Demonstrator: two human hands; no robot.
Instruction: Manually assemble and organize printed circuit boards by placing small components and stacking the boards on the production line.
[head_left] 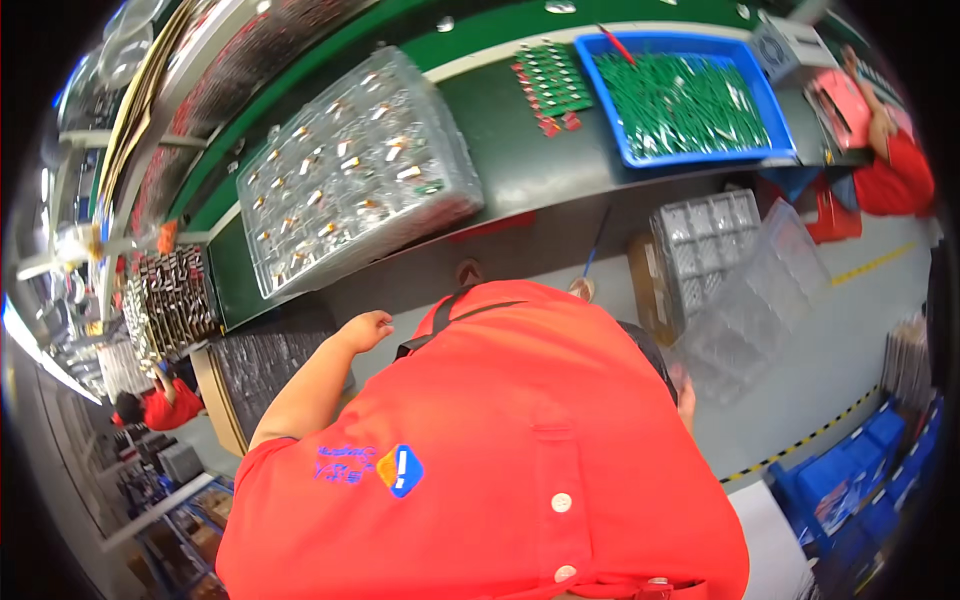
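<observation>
Wearing red shirt [480, 420]; clamping empty-looking tray [755, 305] in right hand [686, 400], three o'clock; slack, empty left hand [368, 330]; loaded trays [360, 165] at eleven.

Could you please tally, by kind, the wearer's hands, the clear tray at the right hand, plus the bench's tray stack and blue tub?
Hands: 2 (left hand, right hand)
Clear tray: 1
Tray stack: 1
Blue tub: 1
Total: 5

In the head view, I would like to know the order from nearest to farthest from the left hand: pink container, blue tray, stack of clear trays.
From the left hand:
1. Stack of clear trays: on the bench, just ahead.
2. Blue tray: farther right on the bench.
3. Pink container: far right, beyond the blue tray.
</observation>
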